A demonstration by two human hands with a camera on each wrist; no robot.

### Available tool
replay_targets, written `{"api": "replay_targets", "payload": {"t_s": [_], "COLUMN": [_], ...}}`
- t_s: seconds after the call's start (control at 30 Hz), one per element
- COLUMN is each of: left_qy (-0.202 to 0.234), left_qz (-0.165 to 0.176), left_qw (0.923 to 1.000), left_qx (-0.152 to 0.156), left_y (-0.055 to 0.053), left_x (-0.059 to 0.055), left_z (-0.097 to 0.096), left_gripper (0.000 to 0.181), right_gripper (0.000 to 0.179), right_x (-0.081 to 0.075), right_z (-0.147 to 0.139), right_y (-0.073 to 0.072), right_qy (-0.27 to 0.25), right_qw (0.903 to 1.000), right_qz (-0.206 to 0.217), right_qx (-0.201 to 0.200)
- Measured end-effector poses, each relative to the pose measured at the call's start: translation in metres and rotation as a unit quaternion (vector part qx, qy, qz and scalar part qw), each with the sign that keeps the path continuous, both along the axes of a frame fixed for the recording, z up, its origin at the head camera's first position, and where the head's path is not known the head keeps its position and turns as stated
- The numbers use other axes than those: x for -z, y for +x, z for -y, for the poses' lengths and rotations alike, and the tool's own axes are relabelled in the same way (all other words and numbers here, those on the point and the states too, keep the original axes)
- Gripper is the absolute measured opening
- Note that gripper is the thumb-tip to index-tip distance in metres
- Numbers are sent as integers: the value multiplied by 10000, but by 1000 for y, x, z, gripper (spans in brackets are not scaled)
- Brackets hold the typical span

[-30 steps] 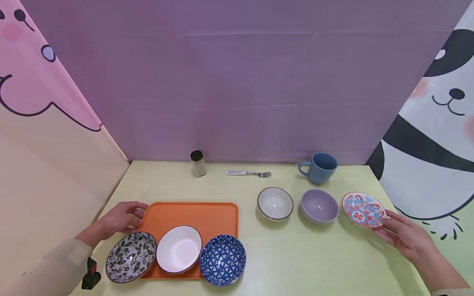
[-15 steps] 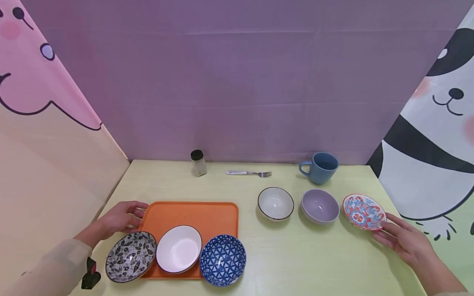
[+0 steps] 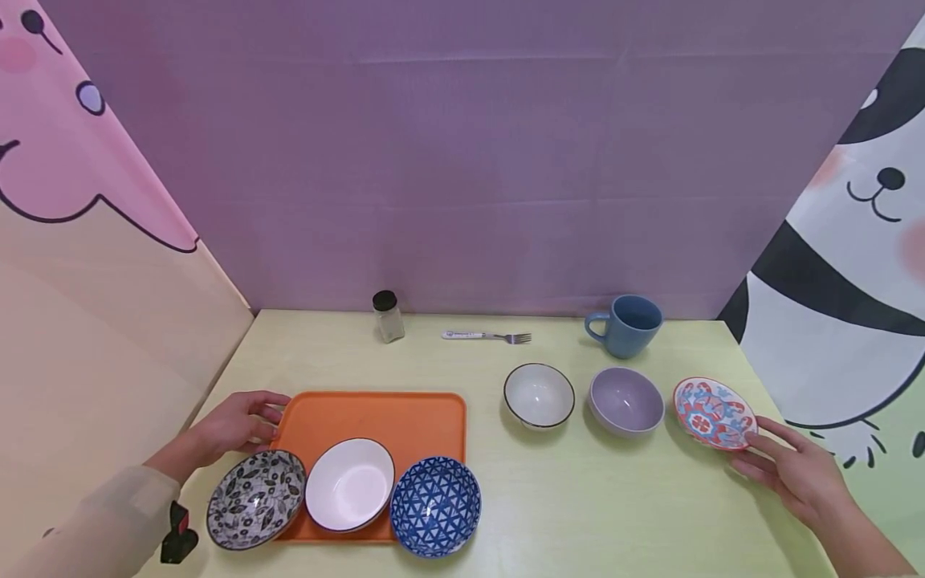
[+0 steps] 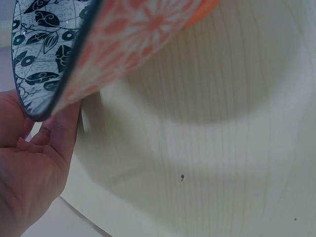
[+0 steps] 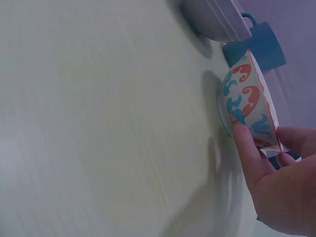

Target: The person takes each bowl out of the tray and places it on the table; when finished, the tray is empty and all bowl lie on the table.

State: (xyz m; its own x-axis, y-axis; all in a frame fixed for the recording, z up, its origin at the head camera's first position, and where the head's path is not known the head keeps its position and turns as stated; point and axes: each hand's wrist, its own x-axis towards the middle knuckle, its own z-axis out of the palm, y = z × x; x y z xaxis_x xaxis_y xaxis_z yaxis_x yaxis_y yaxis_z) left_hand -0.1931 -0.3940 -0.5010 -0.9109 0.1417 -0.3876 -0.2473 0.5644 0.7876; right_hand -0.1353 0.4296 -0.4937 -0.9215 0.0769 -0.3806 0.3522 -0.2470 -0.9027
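Observation:
At the right of the table, my right hand (image 3: pixel 791 466) pinches the rim and outer wall of a red-and-blue patterned bowl (image 3: pixel 711 412). In the right wrist view that bowl (image 5: pixel 247 101) stands close over the table, thumb and fingers at its near side. My left hand (image 3: pixel 234 425) rests at the left edge of an orange tray (image 3: pixel 376 413), fingers loosely bent. Just in front of it is a black-and-white leaf-patterned bowl (image 3: pixel 256 499), tilted over the tray's corner; in the left wrist view this bowl (image 4: pixel 49 44) partly covers the hand (image 4: pixel 34 168).
A white bowl (image 3: pixel 350 486) and a blue triangle-patterned bowl (image 3: pixel 435 507) overlap the tray's front. A dark-rimmed white bowl (image 3: pixel 539 395) and a purple bowl (image 3: pixel 626 400) stand right of it. Behind are a black-lidded jar (image 3: pixel 389 317), a fork (image 3: pixel 487 336) and a blue mug (image 3: pixel 627 327).
The red-and-blue bowl has shifted slightly toward the front and right with my right hand still on it. My left hand and the tray have stayed put.

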Motion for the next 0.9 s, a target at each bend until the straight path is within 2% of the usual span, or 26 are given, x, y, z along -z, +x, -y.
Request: {"api": "replay_targets", "payload": {"t_s": [0.13,0.2,0.23,0.3,0.33,0.43,0.47,0.53,0.57,0.67,0.9], "left_qy": [40,55,50,37,26,5,-1,-21,-23,-30,-45], "left_qz": [-15,-6,-9,-6,-2,-4,-4,29,31,53,65], "left_qw": [10000,10000,10000,10000,10000,10000,10000,10000,10000,10000,10000], "left_qx": [-6,-11,-13,-13,-13,15,20,-22,-6,-10,-30], "left_y": [1,1,1,1,1,0,0,-1,-1,-1,-1], "left_x": [-1,-1,-1,0,0,0,-1,-1,-1,-1,-2], "left_z": [-2,-1,-1,0,0,0,0,-1,-1,0,-1], "left_gripper": [61,61,62,62,62,63,63,63,63,63,63], "right_gripper": [25,38,46,63,73,81,80,78,77,74,66], "right_x": [-4,-7,-9,-14,-17,-27,-30,-37,-40,-49,-73], "right_z": [1,1,1,1,2,3,3,5,6,12,46], "right_y": [1,1,1,0,-1,-1,-2,-2,-2,-4,-7], "right_qy": [592,1097,1487,2393,2880,4129,4350,4581,4640,4610,4368], "right_qw": [9981,9933,9877,9687,9548,9067,8959,8830,8791,8771,8808], "right_qz": [-82,-176,-235,-323,-338,-460,-541,-721,-835,-1147,-1453], "right_qx": [-174,-322,-415,-579,-655,-734,-724,-720,-698,-709,-1109]}}
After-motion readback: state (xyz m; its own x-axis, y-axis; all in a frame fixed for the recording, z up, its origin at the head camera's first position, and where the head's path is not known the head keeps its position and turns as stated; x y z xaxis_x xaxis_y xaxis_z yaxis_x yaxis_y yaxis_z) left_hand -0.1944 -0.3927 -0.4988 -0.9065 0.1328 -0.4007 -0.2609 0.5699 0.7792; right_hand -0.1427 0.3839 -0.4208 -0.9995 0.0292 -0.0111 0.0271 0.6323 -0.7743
